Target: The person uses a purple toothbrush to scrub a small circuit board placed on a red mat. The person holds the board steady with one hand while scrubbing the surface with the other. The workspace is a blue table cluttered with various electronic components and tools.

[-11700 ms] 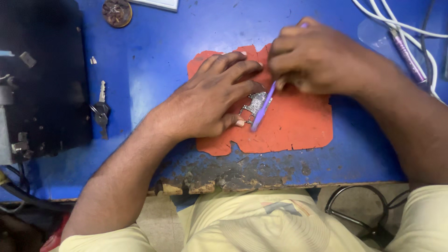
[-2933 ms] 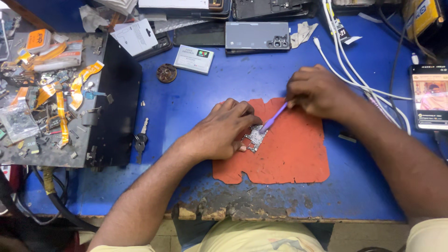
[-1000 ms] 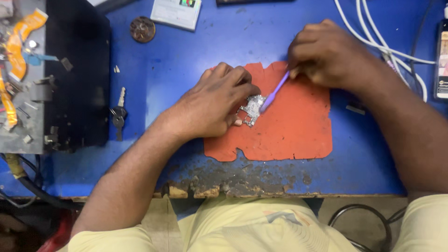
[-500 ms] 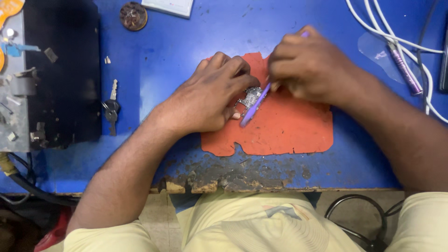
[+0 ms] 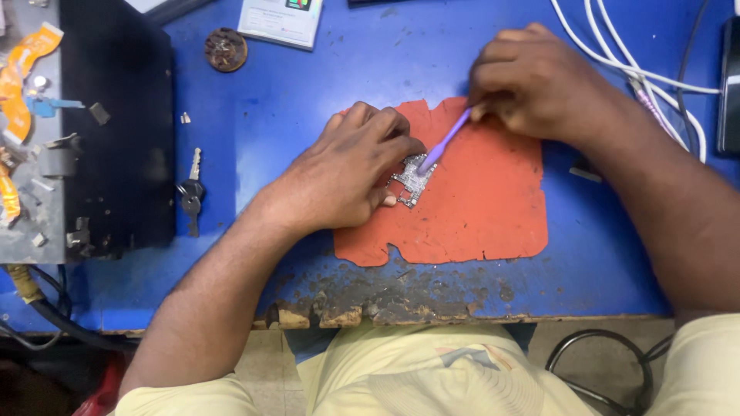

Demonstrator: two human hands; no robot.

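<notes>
A small silver circuit board [image 5: 413, 179] lies on a torn orange mat [image 5: 478, 208] on the blue workbench [image 5: 308, 100]. My left hand [image 5: 347, 173] lies flat over the board's left side, its fingertips pinning the board to the mat. My right hand [image 5: 539, 81] grips a thin purple brush [image 5: 443, 142] by its handle. The brush slopes down to the left and its tip touches the board's upper edge.
A black box [image 5: 116, 131] and a grey tray of small parts [image 5: 23, 123] stand at the left. Keys [image 5: 191, 194] lie beside the box. A round brown disc [image 5: 226, 49] and a white card [image 5: 281, 19] sit at the back, white cables [image 5: 640, 73] at the right. The bench's front edge [image 5: 401, 304] is worn.
My right hand has moved up and to the right, away from my left hand, so the purple brush now stretches out with only its tip on the board. My left hand still holds the board.
</notes>
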